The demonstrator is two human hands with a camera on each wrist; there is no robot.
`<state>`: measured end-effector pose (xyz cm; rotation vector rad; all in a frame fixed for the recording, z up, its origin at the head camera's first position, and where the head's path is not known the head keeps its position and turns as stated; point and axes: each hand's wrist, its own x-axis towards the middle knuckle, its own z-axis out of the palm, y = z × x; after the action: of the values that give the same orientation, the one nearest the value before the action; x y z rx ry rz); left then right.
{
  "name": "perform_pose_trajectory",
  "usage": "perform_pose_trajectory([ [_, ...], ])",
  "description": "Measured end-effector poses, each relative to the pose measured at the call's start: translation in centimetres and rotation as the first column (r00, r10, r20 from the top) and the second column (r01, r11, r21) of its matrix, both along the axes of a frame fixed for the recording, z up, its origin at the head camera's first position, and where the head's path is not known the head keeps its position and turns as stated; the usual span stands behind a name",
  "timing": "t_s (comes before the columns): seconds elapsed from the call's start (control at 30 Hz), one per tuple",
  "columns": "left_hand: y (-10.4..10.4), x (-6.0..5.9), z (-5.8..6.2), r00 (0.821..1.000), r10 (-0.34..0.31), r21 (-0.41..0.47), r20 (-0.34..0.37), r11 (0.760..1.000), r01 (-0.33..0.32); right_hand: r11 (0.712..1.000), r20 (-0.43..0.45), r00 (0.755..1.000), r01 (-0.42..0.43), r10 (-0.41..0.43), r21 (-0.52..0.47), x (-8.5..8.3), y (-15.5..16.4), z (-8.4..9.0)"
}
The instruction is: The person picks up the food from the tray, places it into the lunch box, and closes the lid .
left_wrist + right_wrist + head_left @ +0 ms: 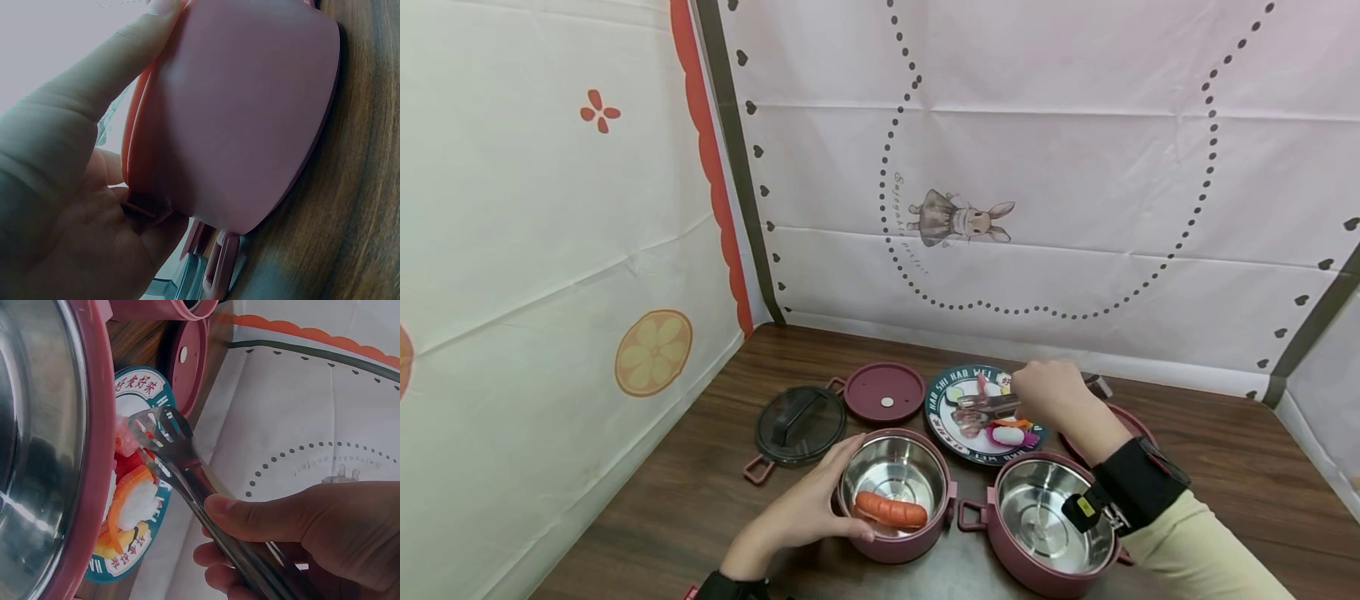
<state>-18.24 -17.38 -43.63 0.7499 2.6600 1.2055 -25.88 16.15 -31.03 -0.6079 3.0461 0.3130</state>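
Right hand [1051,393] grips tongs [988,403] over plate [942,417], frame centre; squeeze gently. Left hand [808,508] wraps pot [898,546]; keep steady.

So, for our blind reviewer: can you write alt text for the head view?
A right hand holds metal tongs over a plate of toy food, while the left hand grips a pink steel-lined pot containing a sausage.
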Motion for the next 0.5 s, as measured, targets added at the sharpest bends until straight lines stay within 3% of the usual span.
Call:
perform_pose_trajectory([
  [0.3, -0.04, 0.03, -0.04, 1.0, -0.001, 0.001, 0.002, 1.0, 0.001, 0.999, 0.013, 1.0, 0.008, -0.009, 0.037, 0.21, 0.05, -0.01],
  [0.5, -0.1, -0.03, -0.09, 1.0, -0.001, 0.001, -0.012, 1.0, 0.001, 0.999, 0.067, 0.998, 0.012, -0.014, 0.036, 0.35, 0.05, -0.06],
])
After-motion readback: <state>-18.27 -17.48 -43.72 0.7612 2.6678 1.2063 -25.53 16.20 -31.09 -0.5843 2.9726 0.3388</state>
